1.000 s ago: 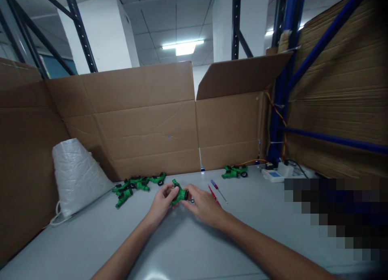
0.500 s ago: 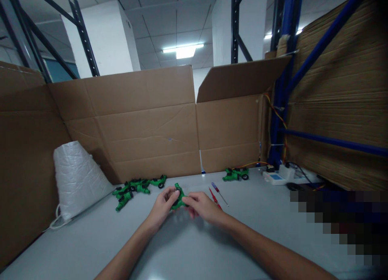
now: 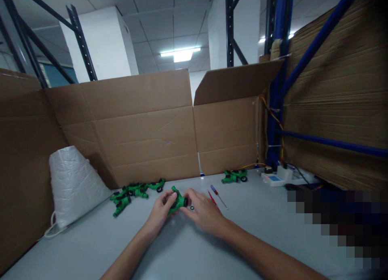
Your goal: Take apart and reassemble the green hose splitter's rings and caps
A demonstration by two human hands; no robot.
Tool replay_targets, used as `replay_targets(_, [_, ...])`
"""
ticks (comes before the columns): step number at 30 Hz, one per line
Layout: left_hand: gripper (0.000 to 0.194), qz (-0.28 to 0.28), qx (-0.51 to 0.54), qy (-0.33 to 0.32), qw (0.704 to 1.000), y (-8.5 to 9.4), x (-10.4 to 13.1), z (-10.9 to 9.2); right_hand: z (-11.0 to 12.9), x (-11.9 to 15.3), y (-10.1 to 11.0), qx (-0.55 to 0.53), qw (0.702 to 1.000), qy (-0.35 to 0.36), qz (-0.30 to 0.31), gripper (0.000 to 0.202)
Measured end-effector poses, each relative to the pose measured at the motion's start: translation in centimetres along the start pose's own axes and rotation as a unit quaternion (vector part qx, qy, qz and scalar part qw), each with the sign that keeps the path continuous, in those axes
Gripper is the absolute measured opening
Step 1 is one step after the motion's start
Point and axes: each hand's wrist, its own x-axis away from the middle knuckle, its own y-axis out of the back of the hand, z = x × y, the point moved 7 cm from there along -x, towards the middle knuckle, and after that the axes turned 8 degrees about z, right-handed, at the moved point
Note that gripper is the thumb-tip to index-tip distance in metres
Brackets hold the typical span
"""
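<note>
A green plastic part with a dark end is held above the grey table between my hands. My left hand grips its left side, thumb on top. My right hand has its fingers around the dark right end of the same part. A small black ring shows beside my right fingers; whether it touches them is unclear. Behind my right hand lie a red tool, partly hidden, and a screwdriver with a purple handle.
Several green parts with black pieces lie at the back left, another green assembly at the back right. A white foam-wrapped bundle stands left on the table. Cardboard walls enclose the back; a power strip sits right.
My right fingers have shifted to the part's right end, uncovering its dark end. The small black ring now shows. The whole view has shifted slightly.
</note>
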Motion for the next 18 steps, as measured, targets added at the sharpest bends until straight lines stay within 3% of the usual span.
replay_targets(6, [0.051, -0.009, -0.019, -0.01, 1.0, 0.0, 0.0, -0.3, -0.1, -0.1, 0.5, 0.005, 1.0, 0.018, 0.014, 0.016])
replay_targets(10, [0.052, 0.011, -0.034, -0.025, 0.999, -0.2, -0.1, -0.3, -1.2, -0.5, -0.2, -0.1, 0.995, -0.018, 0.014, 0.021])
replay_targets(14, [0.053, 0.003, -0.046, -0.033, 0.998, 0.1, -0.2, -0.1, -3.4, -1.3, -2.7, -0.282, 0.952, -0.099, 0.065, 0.038])
replay_targets(18, [0.055, -0.003, -0.068, -0.034, 0.997, 0.3, -0.1, -0.2, -4.4, -1.2, -4.5, -0.395, 0.899, -0.151, 0.114, 0.048])
